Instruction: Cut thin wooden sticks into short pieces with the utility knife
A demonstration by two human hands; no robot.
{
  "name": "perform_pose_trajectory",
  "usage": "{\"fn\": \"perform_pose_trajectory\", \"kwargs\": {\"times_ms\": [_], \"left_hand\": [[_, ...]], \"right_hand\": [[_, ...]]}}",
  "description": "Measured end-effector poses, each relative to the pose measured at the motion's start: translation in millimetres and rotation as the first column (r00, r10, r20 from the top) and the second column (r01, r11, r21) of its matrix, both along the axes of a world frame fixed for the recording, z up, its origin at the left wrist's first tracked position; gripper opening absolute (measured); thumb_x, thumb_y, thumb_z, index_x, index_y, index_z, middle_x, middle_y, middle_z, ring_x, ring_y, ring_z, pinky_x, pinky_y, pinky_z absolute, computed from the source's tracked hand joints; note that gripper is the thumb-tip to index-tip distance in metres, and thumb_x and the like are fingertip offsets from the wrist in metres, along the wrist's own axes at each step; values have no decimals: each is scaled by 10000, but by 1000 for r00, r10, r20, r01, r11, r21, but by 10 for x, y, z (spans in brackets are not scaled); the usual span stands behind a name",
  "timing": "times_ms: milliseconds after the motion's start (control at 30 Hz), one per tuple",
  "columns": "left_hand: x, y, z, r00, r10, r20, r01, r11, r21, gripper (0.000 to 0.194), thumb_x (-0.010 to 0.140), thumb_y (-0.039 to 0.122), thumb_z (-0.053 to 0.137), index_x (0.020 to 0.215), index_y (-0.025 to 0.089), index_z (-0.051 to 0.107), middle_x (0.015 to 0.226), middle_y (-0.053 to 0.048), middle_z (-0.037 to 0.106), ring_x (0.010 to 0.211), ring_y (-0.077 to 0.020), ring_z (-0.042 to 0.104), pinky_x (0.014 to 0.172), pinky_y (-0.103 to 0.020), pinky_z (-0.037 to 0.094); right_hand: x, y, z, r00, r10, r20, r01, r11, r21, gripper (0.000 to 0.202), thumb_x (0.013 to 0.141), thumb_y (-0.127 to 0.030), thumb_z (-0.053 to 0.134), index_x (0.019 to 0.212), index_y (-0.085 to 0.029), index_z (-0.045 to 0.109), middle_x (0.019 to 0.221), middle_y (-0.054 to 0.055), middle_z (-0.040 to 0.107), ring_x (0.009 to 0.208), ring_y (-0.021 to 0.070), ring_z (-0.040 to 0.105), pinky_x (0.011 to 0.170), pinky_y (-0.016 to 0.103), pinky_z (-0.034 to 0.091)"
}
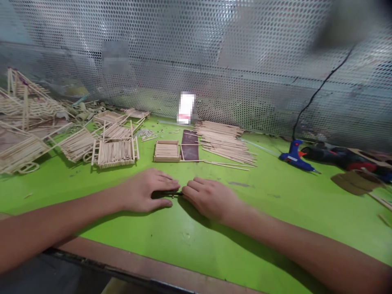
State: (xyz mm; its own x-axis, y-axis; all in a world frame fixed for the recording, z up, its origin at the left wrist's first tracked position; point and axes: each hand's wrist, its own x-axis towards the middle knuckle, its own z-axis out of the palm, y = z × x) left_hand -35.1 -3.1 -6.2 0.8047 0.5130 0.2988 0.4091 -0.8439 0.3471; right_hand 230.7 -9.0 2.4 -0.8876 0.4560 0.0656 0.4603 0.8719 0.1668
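Note:
My left hand lies low on the green table, its fingers stretched toward the right and its thumb apart. Between that thumb and the fingers is a dark patch, partly shadow. A thin dark tool runs from there to my right hand, whose curled fingers close on it. Most of the tool is hidden, so its kind is unclear. Beyond my hands sits a small tray-like frame of thin sticks. Two sticks reach from it over a dark brown rectangular piece.
Loose thin sticks lie in a pile behind my right hand. Several stick-built carts crowd the left side. A blue glue gun with a dark cord rests at right, beside a brown tape roll. Perforated metal walls the back.

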Motion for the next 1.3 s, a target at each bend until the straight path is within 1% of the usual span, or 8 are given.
{"fn": "perform_pose_trajectory", "kwargs": {"times_ms": [133,267,467,667,833,933,1067,1300], "left_hand": [[1,17,-22,999,33,-19,-33,999,-25,333,1011,405,650,1297,256,732,1285,-67,750,1259,-263,688,1135,-487,475],[-19,14,-27,998,41,-47,-42,999,-32,343,1029,408,625,1322,252,711,1318,-77,729,1292,-273,669,1177,-557,423],[-39,22,-39,999,32,-13,-33,998,-55,331,1022,401,640,1305,250,722,1312,-90,729,1277,-256,680,1179,-539,437],[-45,21,-35,998,39,-42,-42,997,-65,351,1029,420,624,1324,249,708,1335,-84,717,1293,-256,668,1189,-551,427],[-39,-4,-20,999,37,-36,-38,999,-26,346,1035,402,611,1318,230,709,1318,-84,733,1253,-262,689,1168,-545,440],[-10,-29,2,999,45,27,-46,998,38,351,1027,408,623,1295,201,714,1289,-109,750,1169,-261,710,1092,-510,480],[40,-54,18,996,57,74,-65,993,102,257,1056,352,572,1100,172,750,1025,-81,792,936,-218,699,909,-410,494],[128,-61,14,991,88,105,-92,995,31,215,1011,249,608,837,156,695,760,-37,694,730,-174,601,709,-320,427]], "right_hand": [[-1,-3,1,1000,13,-6,-14,1000,-14,95,1017,-140,558,1055,-161,643,886,54,684,844,199,618,752,308,483],[-4,-13,9,1000,16,-23,-16,1000,-5,99,1011,-128,560,1051,-160,646,881,56,684,850,202,619,750,307,482],[-2,-15,22,1000,15,-22,-15,1000,-19,101,1011,-132,570,1060,-159,653,889,51,689,828,198,612,746,311,485],[62,-14,31,1000,-4,-17,3,1000,-12,102,995,-125,584,1057,-159,657,872,48,682,804,197,604,715,310,469],[91,-9,16,1000,-6,-21,6,1000,-19,103,1008,-135,559,1044,-171,648,844,42,668,807,197,604,714,307,464],[93,3,2,999,5,-39,-6,1000,-24,106,1003,-124,559,1048,-172,641,851,42,668,808,196,602,725,309,471],[94,10,9,999,4,-48,-6,999,-39,84,987,-121,596,1037,-167,647,860,40,670,784,193,596,710,308,470],[111,6,23,999,-14,-47,9,996,-90,82,987,-117,596,1018,-169,652,870,42,671,778,185,596,700,299,463]]}}
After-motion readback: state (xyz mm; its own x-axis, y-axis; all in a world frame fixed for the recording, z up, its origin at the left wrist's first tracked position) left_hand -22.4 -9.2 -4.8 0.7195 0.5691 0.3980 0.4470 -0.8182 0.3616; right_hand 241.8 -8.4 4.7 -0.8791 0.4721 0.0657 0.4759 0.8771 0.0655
